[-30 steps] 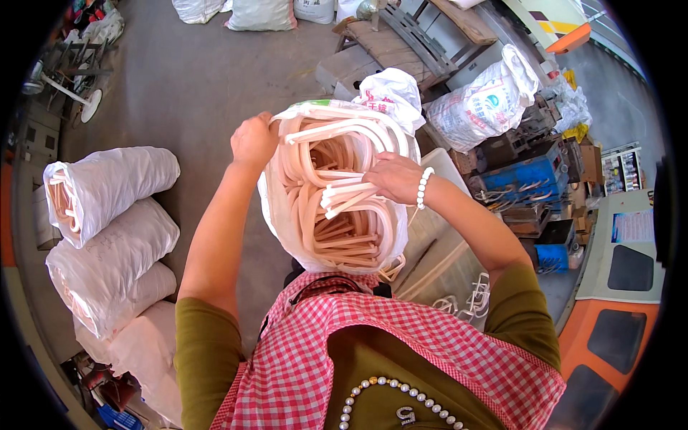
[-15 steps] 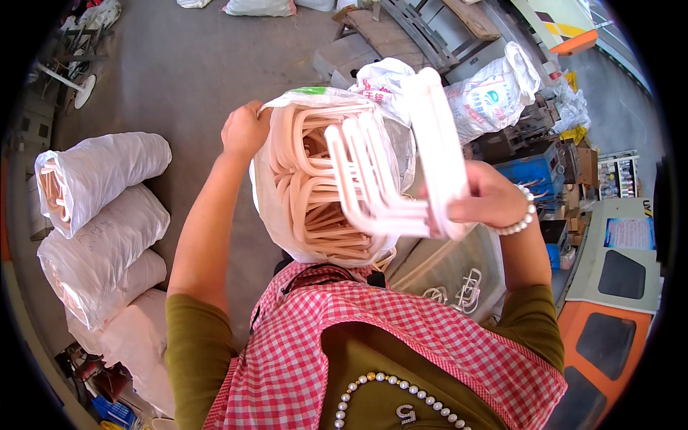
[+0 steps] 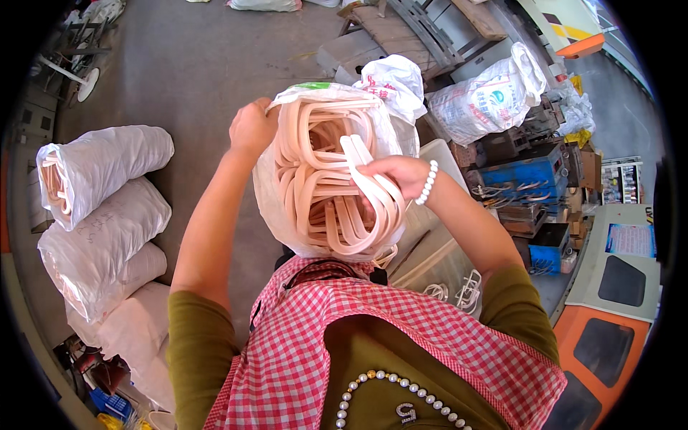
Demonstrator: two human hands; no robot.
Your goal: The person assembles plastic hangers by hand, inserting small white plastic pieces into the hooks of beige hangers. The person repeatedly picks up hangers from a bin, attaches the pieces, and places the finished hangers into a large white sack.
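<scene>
My left hand (image 3: 252, 130) is closed on the upper left rim of a white woven sack (image 3: 268, 197), which stands open in front of my body. Inside it, pale pink curved plastic pieces (image 3: 304, 175) are packed in nested stacks. My right hand (image 3: 403, 176), with a beaded bracelet at its wrist, grips a small bunch of bent plastic strips (image 3: 373, 188) of the same kind, lighter in tone. Those strips lie in the lower right of the sack's mouth, against the stacked pieces. Some fingers of my right hand are hidden behind them.
Several filled white sacks (image 3: 107, 215) lie piled at the left. Beside the open sack on the right is a pale bin (image 3: 437, 258) with white loops (image 3: 469, 290) in it. Farther right stand another white sack (image 3: 480, 104), blue equipment (image 3: 519, 172) and an orange-and-grey machine (image 3: 602, 322).
My right hand has moved left and inward, bringing the bunch of plastic strips from beside the sack into its mouth. My left hand keeps hold of the rim, shifted slightly right.
</scene>
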